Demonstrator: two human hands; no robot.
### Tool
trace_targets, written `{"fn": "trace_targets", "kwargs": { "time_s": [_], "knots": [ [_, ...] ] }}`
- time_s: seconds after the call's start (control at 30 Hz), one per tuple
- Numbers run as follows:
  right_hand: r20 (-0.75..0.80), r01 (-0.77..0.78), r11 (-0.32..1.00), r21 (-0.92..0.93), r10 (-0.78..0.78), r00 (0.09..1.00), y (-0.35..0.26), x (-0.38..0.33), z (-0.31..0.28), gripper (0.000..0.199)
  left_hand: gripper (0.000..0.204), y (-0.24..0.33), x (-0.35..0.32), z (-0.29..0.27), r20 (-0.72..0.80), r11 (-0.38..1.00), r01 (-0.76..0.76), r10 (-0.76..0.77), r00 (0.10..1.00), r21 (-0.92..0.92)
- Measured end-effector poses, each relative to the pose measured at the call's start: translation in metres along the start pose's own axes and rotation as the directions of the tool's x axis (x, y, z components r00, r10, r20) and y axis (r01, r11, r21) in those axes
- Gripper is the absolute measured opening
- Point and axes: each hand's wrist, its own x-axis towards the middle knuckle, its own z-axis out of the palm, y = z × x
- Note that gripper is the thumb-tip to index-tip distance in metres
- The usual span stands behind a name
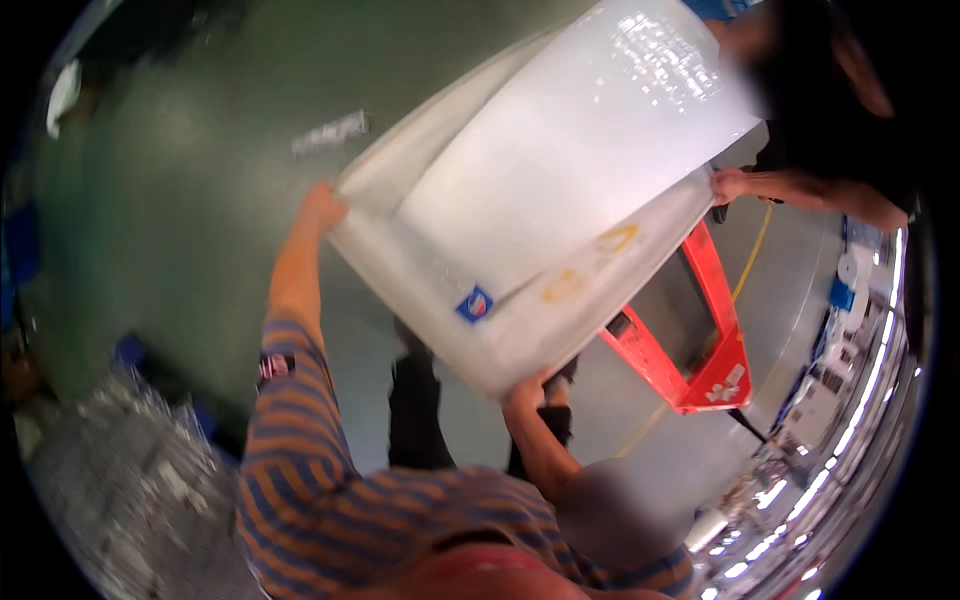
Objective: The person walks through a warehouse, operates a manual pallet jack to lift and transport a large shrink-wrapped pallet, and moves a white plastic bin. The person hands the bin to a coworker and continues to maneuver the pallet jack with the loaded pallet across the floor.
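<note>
Striped shirt point(430, 500), six o'clock. Left hand point(323, 205) at ten and right hand point(525, 390) at five grip the white tub point(400, 255) at one. Hold it flat; match the helper's hand point(730, 185) at two.

- Left arm reaches far forward, its forearm point(295, 275) bare and the elbow only slightly bent.
- Left hand point(323, 205) grips at the arm's end — fingers curled inward, partly hidden.
- Right forearm point(545, 442), also bare, angles forward and leftward, nearer the torso point(440, 500).
- Right hand point(524, 389) grips too, lower and closer to the body — its fingers not clearly visible.
</note>
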Motion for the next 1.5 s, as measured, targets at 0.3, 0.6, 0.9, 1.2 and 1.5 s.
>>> {"fn": "trace_targets", "kwargs": {
  "time_s": [0.3, 0.6, 0.9, 1.2, 1.5],
  "knots": [
    [-0.132, -0.203, 0.947, 0.25, 0.241, 0.961, -0.041, -0.053, 0.09, 0.084, 0.078, -0.033, 0.04, -0.009, -0.052, 0.611, 0.063, -0.169, 0.984, -0.789],
    [0.073, -0.347, 0.832, 0.433, 0.351, 0.933, -0.014, -0.035, 0.143, 0.08, 0.074, -0.008, -0.224, 0.102, 0.389, 0.479, 0.395, -0.117, 0.914, -0.783],
    [0.468, -0.481, 0.739, 0.471, 0.253, 0.847, 0.025, -0.01, 0.117, 0.074, 0.042, 0.045, -0.265, 0.192, 0.254, 0.488, 0.345, -0.244, 0.936, -0.802],
    [0.788, -0.283, 0.958, 0.041, 0.143, 0.599, -0.003, 0.022, 0.045, 0.082, 0.038, 0.031, -0.248, 0.225, 0.211, 0.301, 0.341, -0.391, 0.896, -0.891],
    [0.469, 0.065, 0.909, 0.413, -0.273, 0.84, -0.089, 0.161, -0.007, 0.076, 0.065, 0.094, -0.295, 0.267, 0.333, -0.512, 0.079, -0.427, 0.84, -0.856]
  ]
}}
